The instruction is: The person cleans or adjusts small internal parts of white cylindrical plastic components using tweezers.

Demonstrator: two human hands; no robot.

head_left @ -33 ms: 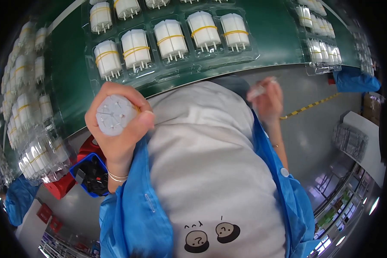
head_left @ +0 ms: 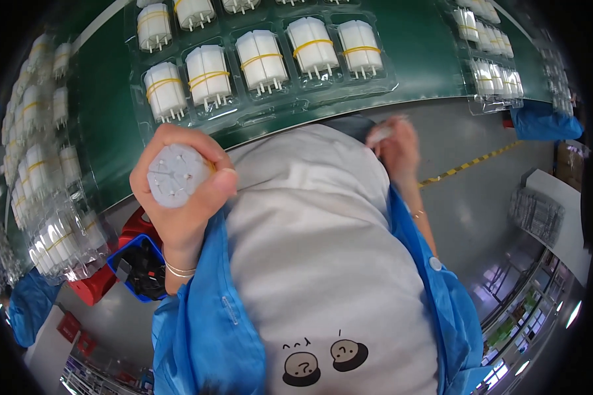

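My left hand (head_left: 178, 181) is wrapped round a bundle of white plastic plug pieces (head_left: 173, 176). Its pinned end faces up, with thin metal pins standing out, and a bit of yellow rubber band shows by the thumb. Motion blurs my right hand (head_left: 400, 148), raised at the right side of my body with its fingers drawn together on a small whitish piece (head_left: 378, 137), too smeared to name. Beyond my left hand, a clear plastic blister tray (head_left: 257, 113) holds several similar white bundles (head_left: 261, 60), each banded in yellow with pins toward me.
The green table (head_left: 422, 66) ends just past my lap. More packed trays stand at its left (head_left: 36, 164) and right (head_left: 494, 76). Below on the left, a blue bin (head_left: 140, 268) of dark items sits beside a red thing (head_left: 92, 284). Yellow-black tape (head_left: 468, 167) marks the floor.
My right hand has shifted a little to the left, toward my body, with the whitish piece. My left hand and its bundle have stayed in place.
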